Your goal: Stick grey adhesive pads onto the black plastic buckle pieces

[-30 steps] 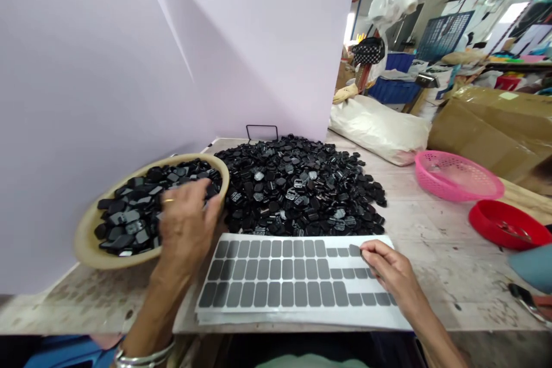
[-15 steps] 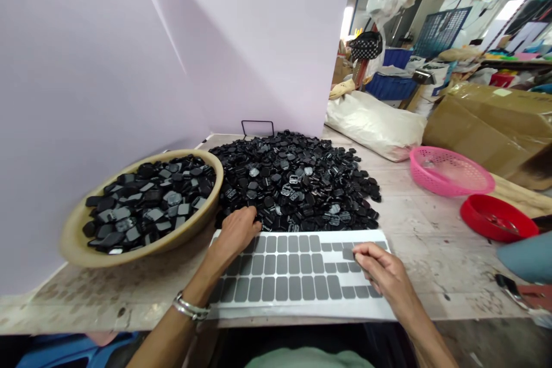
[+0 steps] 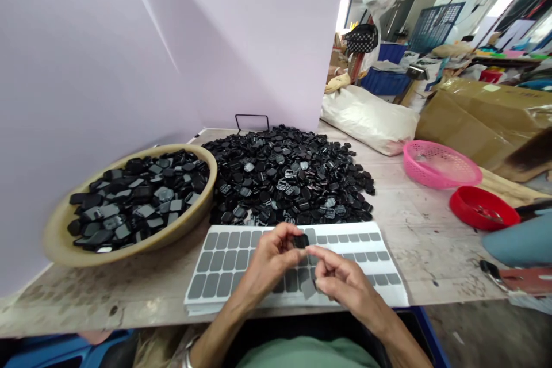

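My left hand [image 3: 276, 253] pinches a small black plastic piece [image 3: 301, 240] between thumb and fingers, above the sticker sheet [image 3: 202, 306]. Beside it, my right hand [image 3: 345, 282] has its index fingertip up against the black piece or the left thumb; I cannot tell which. Lower down, the right thumb and curled fingers grip a grey sticker [image 3: 309, 288]. The white sheet bears rows of grey rounded-rectangle stickers, larger on the left and smaller on the right, with bare strips between the smaller rows. Just behind it lies a heap of black plastic pieces [image 3: 288, 178].
A beige basin [image 3: 211, 184] full of black and grey pieces stands at the left. At the right are a pink basket [image 3: 440, 167], a red bowl [image 3: 483, 210] holding small metal items, a white sack [image 3: 371, 118] and a cardboard box [image 3: 483, 132]. A pale partition [image 3: 215, 40] rises behind.
My left hand has come away from the heap's edge with a black piece. My right hand has moved left with the grey sticker, and the hands now meet over the sheet.
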`<state>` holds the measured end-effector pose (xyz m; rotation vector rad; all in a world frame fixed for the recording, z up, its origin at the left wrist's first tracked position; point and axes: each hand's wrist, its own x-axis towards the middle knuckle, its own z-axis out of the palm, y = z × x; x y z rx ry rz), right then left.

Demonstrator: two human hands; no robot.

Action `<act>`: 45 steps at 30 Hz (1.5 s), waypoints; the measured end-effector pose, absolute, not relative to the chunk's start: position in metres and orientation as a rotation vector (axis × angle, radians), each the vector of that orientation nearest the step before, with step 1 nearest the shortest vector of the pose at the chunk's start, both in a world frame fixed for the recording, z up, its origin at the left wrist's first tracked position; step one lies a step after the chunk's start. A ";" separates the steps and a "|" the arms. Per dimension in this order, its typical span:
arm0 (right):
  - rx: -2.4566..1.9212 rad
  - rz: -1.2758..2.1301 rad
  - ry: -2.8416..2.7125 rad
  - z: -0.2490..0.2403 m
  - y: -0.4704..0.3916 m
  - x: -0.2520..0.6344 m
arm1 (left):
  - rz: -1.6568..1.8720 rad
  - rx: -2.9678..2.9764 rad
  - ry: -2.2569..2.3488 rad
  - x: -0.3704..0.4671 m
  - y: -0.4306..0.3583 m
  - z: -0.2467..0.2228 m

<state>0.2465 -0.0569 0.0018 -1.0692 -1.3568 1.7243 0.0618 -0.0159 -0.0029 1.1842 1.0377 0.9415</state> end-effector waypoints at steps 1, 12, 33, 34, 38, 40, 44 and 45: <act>-1.078 1.728 -1.383 0.004 -0.058 0.245 | 0.948 1.121 0.992 0.068 -0.021 -0.006; -1.138 1.711 -1.372 -0.004 -0.063 0.255 | 0.725 0.902 0.884 0.079 -0.029 -0.014; -1.245 0.626 -1.904 -0.022 -0.063 0.250 | 0.720 0.883 1.027 0.086 -0.030 -0.021; -1.242 0.628 -1.905 -0.022 -0.063 0.250 | 0.721 0.886 1.025 0.085 -0.031 -0.021; -1.247 0.631 -1.920 -0.023 -0.064 0.249 | 0.731 0.905 1.026 0.085 -0.032 -0.023; -1.252 0.630 -1.926 -0.023 -0.064 0.249 | 0.731 0.899 1.024 0.086 -0.031 -0.026; -1.262 0.625 -1.946 -0.025 -0.063 0.250 | 0.731 0.895 1.023 0.086 -0.030 -0.031; -1.267 0.624 -1.954 -0.025 -0.063 0.250 | 0.727 0.900 1.025 0.086 -0.030 -0.031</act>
